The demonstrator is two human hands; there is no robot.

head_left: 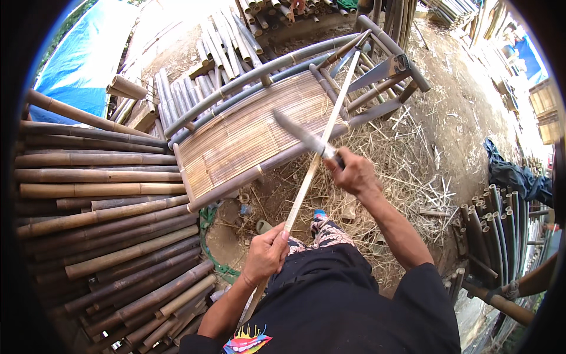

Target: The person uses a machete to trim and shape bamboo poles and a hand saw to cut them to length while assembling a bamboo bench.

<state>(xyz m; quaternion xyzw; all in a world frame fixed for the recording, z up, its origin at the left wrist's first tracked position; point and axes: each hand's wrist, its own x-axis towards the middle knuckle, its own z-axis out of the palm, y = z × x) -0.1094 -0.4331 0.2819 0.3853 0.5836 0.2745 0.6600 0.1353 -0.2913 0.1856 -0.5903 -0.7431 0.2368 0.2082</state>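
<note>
My left hand (pixel 266 253) is closed around the lower part of a long pale bamboo strip (pixel 304 187). The strip slants up and away over a bamboo bench (pixel 253 131), its far end beside the bench's right-hand frame. In my right hand (pixel 354 171) is a large knife (pixel 302 133), gripped by its dark handle. The broad, worn blade points up and left, crossing the strip near the bench's front rail. Whether the blade touches the strip I cannot tell. A handsaw (pixel 380 72) rests against the frame at the bench's right end.
Bamboo poles (pixel 118 236) lie stacked along the left, reaching the bench. Shavings (pixel 389 183) cover the ground before me. More poles stand at the right (pixel 495 227), near a dark cloth (pixel 516 177). Cut poles (pixel 227 44) lie behind the bench; a blue tarp (pixel 82 65) is far left.
</note>
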